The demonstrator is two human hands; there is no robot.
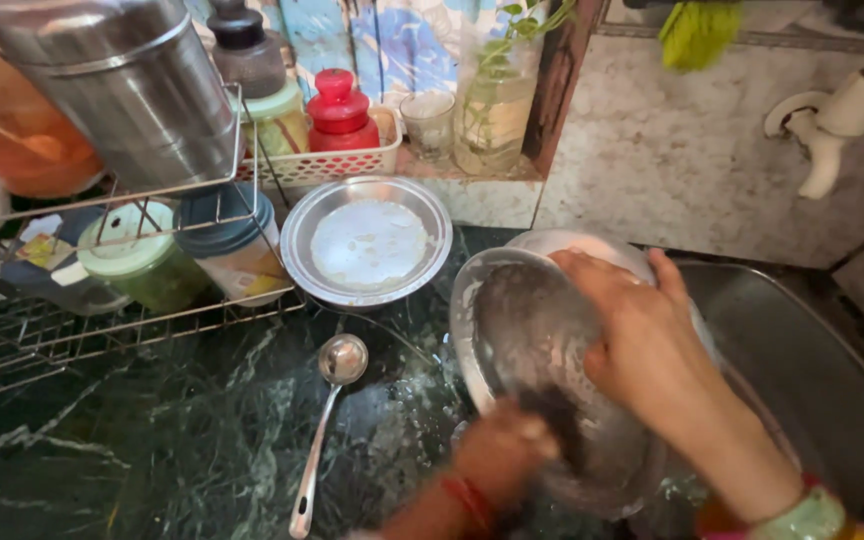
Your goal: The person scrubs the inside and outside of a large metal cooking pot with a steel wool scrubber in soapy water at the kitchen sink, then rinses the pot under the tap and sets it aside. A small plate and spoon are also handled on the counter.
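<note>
Lower centre-right of frame: I'm holding a steel plate tilted on edge over the lip between the worktop and the sink. My right hand grasps the plate's upper rim, fingers curled over the top edge. My left hand is clenched low against the plate's face around something dark, probably a scrubber; it's blurred, so I can't tell exactly what. The plate is soapy, with a white film across it.

Around it:
- Second steel plate lies flat on the worktop at centre, with white residue in the middle.
- Steel ladle lies on the worktop just left of my left hand, bowl up-frame, handle pointing to the bottom edge.
- Wire rack sits at the left, carrying lidded jars and a large steel container.
- White basket with a red-capped bottle stands at upper centre on the ledge.
- Tap is on the wall, upper right.

Risks as I judge them:
- The plate is wet and slick and only held at the rim. Hard scrubbing pressure from the left hand could twist it out of the right hand's grip, so it bangs into the sink.
- The ladle is near my left wrist. A wide scrubbing stroke could knock it along the worktop.
- Suds are spreading on the worktop toward the flat plate and rack.
</note>
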